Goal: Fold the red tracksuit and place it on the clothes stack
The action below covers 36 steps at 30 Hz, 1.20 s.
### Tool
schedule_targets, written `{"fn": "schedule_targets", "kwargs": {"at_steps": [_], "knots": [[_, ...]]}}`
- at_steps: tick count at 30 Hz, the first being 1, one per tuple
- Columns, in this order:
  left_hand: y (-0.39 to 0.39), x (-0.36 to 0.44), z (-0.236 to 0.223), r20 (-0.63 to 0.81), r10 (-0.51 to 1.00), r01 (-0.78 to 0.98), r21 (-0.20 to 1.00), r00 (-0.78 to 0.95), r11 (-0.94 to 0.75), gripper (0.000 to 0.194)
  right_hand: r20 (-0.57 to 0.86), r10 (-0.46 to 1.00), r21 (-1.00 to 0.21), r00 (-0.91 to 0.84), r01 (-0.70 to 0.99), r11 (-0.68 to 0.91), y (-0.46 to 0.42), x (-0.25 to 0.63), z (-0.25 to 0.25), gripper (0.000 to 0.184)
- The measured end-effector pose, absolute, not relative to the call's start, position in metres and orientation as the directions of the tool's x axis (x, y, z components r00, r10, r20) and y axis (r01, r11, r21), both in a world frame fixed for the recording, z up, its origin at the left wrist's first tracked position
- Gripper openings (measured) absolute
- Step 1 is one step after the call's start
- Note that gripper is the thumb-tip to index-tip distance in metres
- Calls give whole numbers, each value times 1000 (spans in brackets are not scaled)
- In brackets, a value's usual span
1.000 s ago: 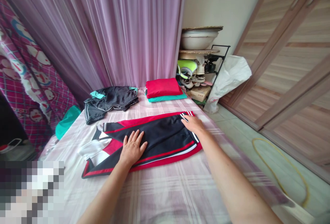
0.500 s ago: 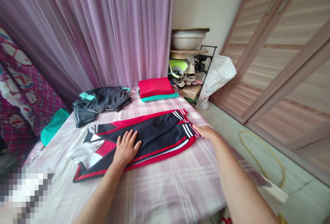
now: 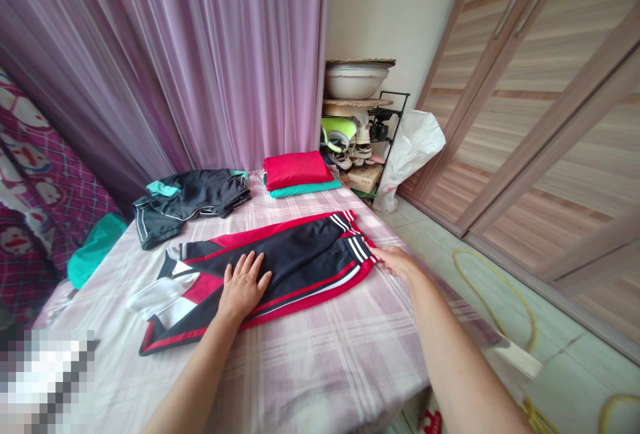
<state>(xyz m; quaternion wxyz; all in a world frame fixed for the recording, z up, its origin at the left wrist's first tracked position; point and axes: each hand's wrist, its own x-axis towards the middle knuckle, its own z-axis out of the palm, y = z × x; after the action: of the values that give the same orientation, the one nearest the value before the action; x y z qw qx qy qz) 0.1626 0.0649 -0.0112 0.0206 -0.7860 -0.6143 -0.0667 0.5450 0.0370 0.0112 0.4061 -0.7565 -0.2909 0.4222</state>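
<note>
Two hands: left point(image 3: 243, 291) fingers spread on black-red tracksuit point(image 3: 295, 262), right point(image 3: 395, 262) fingers together at cuff point(image 3: 361, 250)

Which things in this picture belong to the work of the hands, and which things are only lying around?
Part of the work: the left hand, flat on the black-and-red jacket, and the right hand, at its striped cuff.

Just lying about: the folded red cloth, the teal cloth under it, the black garment, the shoe rack, the white basin, the plastic bag.
</note>
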Motion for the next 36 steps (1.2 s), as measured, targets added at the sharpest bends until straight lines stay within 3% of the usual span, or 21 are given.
{"fn": "schedule_targets", "kwargs": {"at_steps": [3, 6, 9, 12, 15, 18, 24, 30, 33, 36], "knots": [[65, 163, -10, 111, 966, 969, 51, 234, -241, 58, -334, 803, -916, 494, 31, -400, 38, 530, 9, 11], [66, 161, -8, 91, 972, 971, 87, 215, -223, 58, -236, 805, -953, 544, 31, -301, 43, 515, 6, 26], [73, 160, 1, 49, 980, 969, 150, 193, -198, 54, -2, 788, -970, 615, 190, -151, 47, 501, 3, 36], [89, 173, 22, 100, 972, 954, 194, 214, -229, 50, 225, 764, -903, 604, 425, -70, 45, 486, 5, 36], [117, 208, 50, 167, 928, 902, 229, 333, -366, 48, 348, 763, -798, 544, 600, -64, 38, 471, 11, 35], [150, 254, 71, 125, 885, 851, 241, 449, -466, 49, 438, 769, -713, 465, 701, -18, 32, 459, 15, 33], [211, 336, 83, 39, 789, 777, 149, 613, -611, 57, 604, 712, -625, 357, 767, 146, 26, 451, 6, 30], [239, 384, 93, -38, 637, 639, 46, 770, -768, 84, 659, 695, -581, 289, 782, 226, 21, 449, 2, 28], [242, 386, 104, -71, 513, 504, -111, 855, -856, 72, 659, 704, -585, 265, 769, 258, 19, 445, 4, 26], [246, 369, 115, -95, 412, 385, -221, 906, -896, 41, 643, 729, -595, 234, 752, 284, 19, 435, 7, 27]]}}
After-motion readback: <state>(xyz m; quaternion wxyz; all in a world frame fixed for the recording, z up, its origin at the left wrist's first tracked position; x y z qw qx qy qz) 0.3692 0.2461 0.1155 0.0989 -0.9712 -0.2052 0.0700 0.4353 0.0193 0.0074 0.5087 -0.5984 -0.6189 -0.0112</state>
